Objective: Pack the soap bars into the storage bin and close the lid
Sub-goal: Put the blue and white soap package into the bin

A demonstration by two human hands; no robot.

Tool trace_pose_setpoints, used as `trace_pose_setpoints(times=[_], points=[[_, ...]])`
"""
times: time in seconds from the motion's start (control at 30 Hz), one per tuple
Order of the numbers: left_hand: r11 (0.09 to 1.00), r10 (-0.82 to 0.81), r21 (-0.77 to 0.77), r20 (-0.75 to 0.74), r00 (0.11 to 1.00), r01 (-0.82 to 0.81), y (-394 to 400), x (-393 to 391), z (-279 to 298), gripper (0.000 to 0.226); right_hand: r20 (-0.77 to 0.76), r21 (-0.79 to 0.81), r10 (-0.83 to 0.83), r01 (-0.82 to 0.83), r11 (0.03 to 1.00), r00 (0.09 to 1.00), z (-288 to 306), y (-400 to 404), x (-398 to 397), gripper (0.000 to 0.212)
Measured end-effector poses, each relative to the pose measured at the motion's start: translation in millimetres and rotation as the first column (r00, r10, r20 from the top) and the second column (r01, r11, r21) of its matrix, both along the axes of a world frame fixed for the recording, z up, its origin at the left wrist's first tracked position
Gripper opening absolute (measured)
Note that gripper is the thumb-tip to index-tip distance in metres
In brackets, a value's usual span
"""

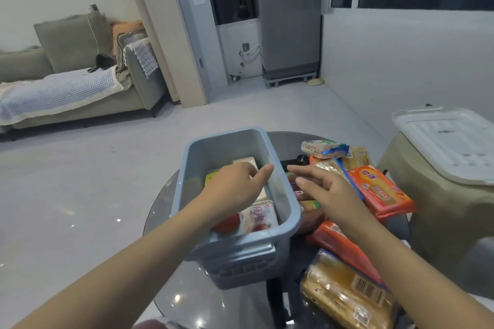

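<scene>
My left hand [235,184] is down in the bin [287,211], fingers loosely curled on soap [258,215] — right hand [327,189] open, holding nothing.

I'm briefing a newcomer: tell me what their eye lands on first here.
The blue-grey storage bin mid-table, with the left hand reaching inside over soap bars. Right of it, the right hand hovers above a heap of orange soap packs. The white lid lies on a stool at far right.

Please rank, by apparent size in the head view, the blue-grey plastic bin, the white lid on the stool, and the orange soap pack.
1. Blue-grey plastic bin
2. White lid, though it is farther away
3. Orange soap pack
</scene>
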State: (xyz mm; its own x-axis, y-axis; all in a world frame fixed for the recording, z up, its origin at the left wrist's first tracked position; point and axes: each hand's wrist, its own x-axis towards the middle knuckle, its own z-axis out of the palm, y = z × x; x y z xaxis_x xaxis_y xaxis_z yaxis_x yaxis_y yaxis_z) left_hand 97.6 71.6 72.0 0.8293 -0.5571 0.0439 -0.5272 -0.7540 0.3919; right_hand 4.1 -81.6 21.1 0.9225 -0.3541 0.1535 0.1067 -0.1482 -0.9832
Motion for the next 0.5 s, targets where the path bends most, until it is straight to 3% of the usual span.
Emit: trace_pose_setpoints(times=[0.13, 0.27, 0.5], points=[[0.973, -0.064, -0.221, 0.048, 0.997, 0.073, -23.3, -24.3, 3.6, 0.04, -0.042, -0.007, -0.12, 0.12, 0.993, 0.992, -1.9, -20.6, -11.9, 0.023], [0.95, -0.091, -0.292, 0.086, 0.992, 0.113, -52.4, -43.7, 4.2, 0.032, -0.119, 0.008, -0.208, 0.211, 0.977, 0.971, -4.2, -44.5, -19.8, 0.021], [0.925, -0.109, -0.378, -0.153, 0.982, 0.044, -91.2, -67.6, -8.1, 0.044, -0.237, -0.027, -0.196, 0.195, 0.98, 0.951, -10.7, -62.8, -27.5, 0.02]])
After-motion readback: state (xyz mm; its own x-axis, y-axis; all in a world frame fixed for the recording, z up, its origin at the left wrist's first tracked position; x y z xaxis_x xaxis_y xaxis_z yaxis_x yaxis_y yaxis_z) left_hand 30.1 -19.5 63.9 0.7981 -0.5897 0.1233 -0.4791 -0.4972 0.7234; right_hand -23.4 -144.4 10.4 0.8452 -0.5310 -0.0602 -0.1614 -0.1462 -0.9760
